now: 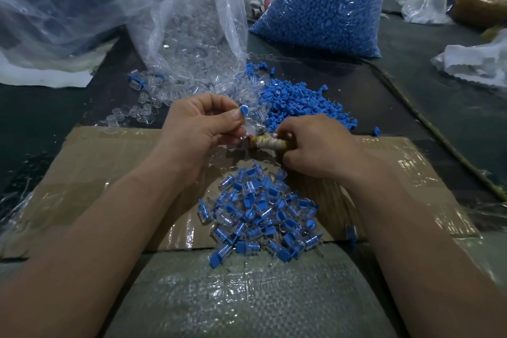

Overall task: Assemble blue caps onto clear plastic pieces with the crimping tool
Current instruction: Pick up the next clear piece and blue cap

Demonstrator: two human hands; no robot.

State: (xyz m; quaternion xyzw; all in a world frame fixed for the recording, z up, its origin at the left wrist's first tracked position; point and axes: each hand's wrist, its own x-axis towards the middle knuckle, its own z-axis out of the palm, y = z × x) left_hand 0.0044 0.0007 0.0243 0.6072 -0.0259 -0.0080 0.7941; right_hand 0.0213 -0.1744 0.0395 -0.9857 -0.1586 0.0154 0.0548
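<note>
My left hand (199, 125) pinches a clear plastic piece (251, 125) with a blue cap (243, 110) on top, just above the taped cardboard sheet (109, 162). My right hand (312, 145) grips the crimping tool (267, 143), whose handle is wrapped in pale tape and points left toward the piece. Its tip is hidden behind my left fingers. A heap of assembled blue-capped pieces (260, 214) lies on the cardboard between my forearms. Loose blue caps (296, 99) are piled beyond my hands. Loose clear pieces (142, 112) spill from an open clear bag (192, 35).
A full bag of blue caps (323, 3) stands at the back right. A large crumpled plastic bag (55, 3) fills the back left. White bags (477, 63) lie at the right. A cord (428, 126) runs across the dark table. Woven sacking (247, 296) lies near me.
</note>
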